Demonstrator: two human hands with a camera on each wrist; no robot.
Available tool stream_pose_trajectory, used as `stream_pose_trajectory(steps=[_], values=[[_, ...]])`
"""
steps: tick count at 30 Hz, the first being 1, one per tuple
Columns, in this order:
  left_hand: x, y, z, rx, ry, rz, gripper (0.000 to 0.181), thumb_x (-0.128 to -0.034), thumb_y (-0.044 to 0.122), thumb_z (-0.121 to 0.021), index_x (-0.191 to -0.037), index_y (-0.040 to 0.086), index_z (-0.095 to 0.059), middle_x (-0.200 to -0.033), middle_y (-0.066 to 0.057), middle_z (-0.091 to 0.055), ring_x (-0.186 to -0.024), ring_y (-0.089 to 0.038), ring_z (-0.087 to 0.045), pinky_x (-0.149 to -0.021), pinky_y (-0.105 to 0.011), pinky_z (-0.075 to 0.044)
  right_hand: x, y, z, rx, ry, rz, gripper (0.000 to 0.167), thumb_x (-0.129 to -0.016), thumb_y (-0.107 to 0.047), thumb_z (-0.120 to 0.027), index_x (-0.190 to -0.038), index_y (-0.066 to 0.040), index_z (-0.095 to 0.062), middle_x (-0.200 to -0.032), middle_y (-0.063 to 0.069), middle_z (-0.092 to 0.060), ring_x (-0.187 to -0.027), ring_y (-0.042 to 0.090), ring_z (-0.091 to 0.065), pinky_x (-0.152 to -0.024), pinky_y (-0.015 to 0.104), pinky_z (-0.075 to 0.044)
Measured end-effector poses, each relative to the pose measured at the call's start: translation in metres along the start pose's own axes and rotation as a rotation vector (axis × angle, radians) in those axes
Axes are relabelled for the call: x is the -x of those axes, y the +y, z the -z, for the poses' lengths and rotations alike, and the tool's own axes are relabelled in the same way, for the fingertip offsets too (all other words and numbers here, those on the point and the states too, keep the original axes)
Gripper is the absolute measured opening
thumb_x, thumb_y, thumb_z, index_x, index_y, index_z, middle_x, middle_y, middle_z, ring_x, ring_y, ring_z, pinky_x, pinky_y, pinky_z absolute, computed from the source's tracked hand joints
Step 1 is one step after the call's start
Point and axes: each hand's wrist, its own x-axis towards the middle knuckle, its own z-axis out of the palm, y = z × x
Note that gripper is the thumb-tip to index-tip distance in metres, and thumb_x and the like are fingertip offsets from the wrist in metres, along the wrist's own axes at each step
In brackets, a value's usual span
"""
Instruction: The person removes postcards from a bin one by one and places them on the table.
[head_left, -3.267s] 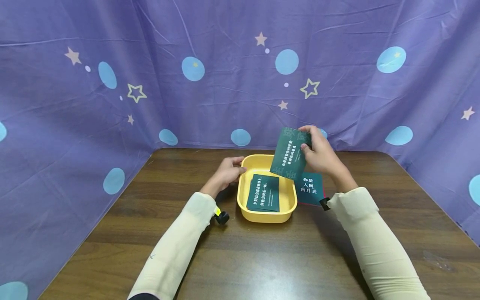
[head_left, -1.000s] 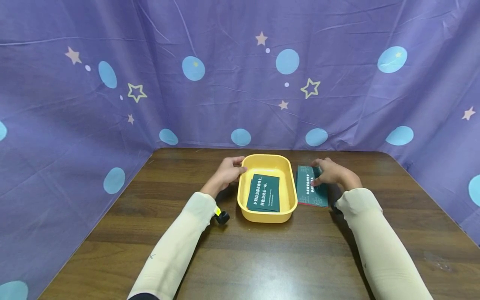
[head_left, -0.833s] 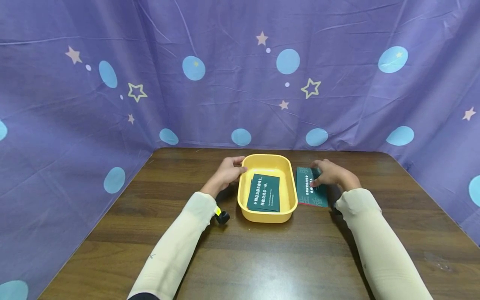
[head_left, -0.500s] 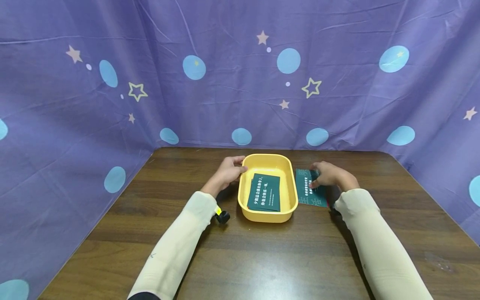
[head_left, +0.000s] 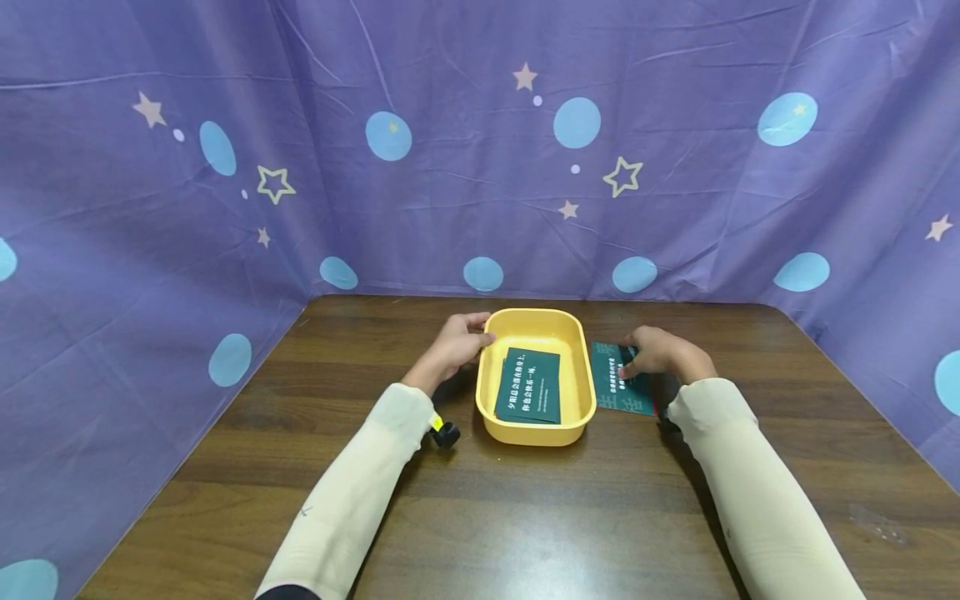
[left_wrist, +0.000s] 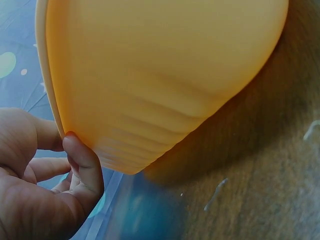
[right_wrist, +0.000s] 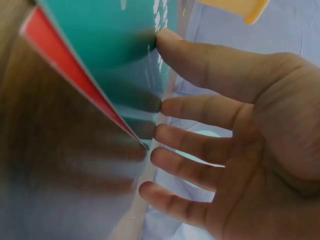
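A yellow plastic basin (head_left: 536, 435) stands on the table with green cards (head_left: 532, 387) with white writing stacked inside it. At its far left corner my left hand (head_left: 453, 342) holds the rim; in the left wrist view the thumb (left_wrist: 82, 160) touches the outer wall. Right of the basin lies a green printed card (head_left: 609, 392) on another card. My right hand (head_left: 660, 352) rests on it with thumb and fingertips. In the right wrist view the fingers (right_wrist: 192, 142) are nearly straight, tips on the card and tabletop, and a red layer (right_wrist: 65, 62) shows under the green.
The brown wooden table (head_left: 480, 517) reaches back to a purple curtain (head_left: 450, 167) with stars and blue dots. Near the right edge lies a small clear scrap (head_left: 877, 523).
My right hand has lowered the green card from above the basin onto the card at the right. Lately it has shifted the card slightly toward me. My left hand has stayed at the rim.
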Motion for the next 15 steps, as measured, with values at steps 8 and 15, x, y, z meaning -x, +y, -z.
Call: stream_pose_trajectory(steps=[8, 15], values=[[0.001, 0.0, -0.001, 0.005, -0.01, -0.002, 0.057, -0.0991, 0.001, -0.061, -0.153, 0.001, -0.044, -0.132, -0.019, -0.056, -0.108, -0.036, -0.068, -0.078, -0.038, -0.064, -0.001, -0.006, 0.004, -0.011, 0.139, 0.101, 0.058, -0.093, -0.018, -0.076, -0.137, 0.014, -0.055, -0.137, 0.032, -0.057, -0.129, 0.049, -0.052, -0.108, 0.061, -0.044], [0.002, 0.001, 0.001, -0.002, -0.005, 0.0, 0.057, -0.0992, 0.002, -0.061, -0.154, 0.001, -0.044, -0.132, -0.018, -0.056, -0.106, -0.037, -0.068, -0.077, -0.038, -0.064, -0.002, -0.022, 0.008, -0.019, 0.287, 0.126, 0.054, -0.099, -0.018, -0.067, -0.14, 0.012, -0.051, -0.138, 0.034, -0.055, -0.131, 0.05, -0.048, -0.11, 0.063, -0.041]])
